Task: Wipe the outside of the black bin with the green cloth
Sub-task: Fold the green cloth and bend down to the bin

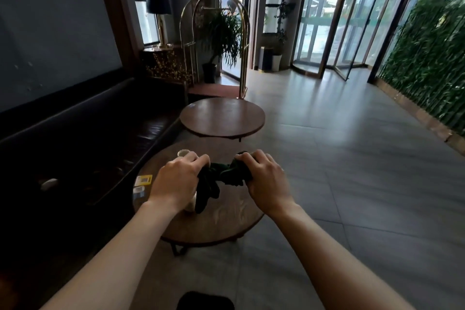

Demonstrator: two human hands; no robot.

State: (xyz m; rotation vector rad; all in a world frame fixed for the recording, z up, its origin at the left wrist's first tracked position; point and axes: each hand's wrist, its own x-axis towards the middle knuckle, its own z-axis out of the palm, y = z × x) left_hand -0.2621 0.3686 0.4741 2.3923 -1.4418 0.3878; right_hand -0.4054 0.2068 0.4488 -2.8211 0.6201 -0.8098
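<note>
The dark green cloth (216, 180) is stretched and twisted between both my hands, above a round wooden table (226, 219). My left hand (176, 178) grips its left end, from which a loose tail hangs down. My right hand (264, 178) grips the bunched right end. A dark bin-like container (266, 59) stands far off by the entrance pillar. A black rounded object (205, 300) shows at the bottom edge; I cannot tell what it is.
A dark sofa (75, 138) runs along the left wall. A second round table (222, 117) stands beyond the near one, then a brass luggage cart (216, 40) and a potted plant. Cards (143, 180) and pale cups (183, 153) lie on the near table. Tiled floor (352, 158) spreads right.
</note>
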